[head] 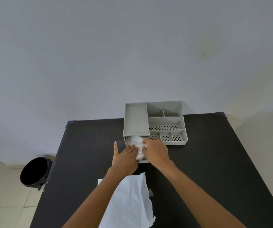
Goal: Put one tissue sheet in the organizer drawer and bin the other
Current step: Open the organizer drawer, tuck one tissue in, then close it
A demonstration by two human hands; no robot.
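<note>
A grey organizer (136, 119) stands at the back of the black table (86, 153), its drawer (144, 160) pulled out toward me. A crumpled white tissue (138, 143) lies inside the drawer. My left hand (125, 157) rests on the tissue's left side with fingers spread flat. My right hand (155, 151) presses on the tissue from the right, fingers curled over it. A second tissue sheet (130, 201) lies flat on the table near me, partly under my left forearm.
A black bin (34, 172) stands on the tiled floor left of the table. The organizer's open compartments (165, 127), some with perforated bottoms, hold nothing. A plain wall rises behind the table.
</note>
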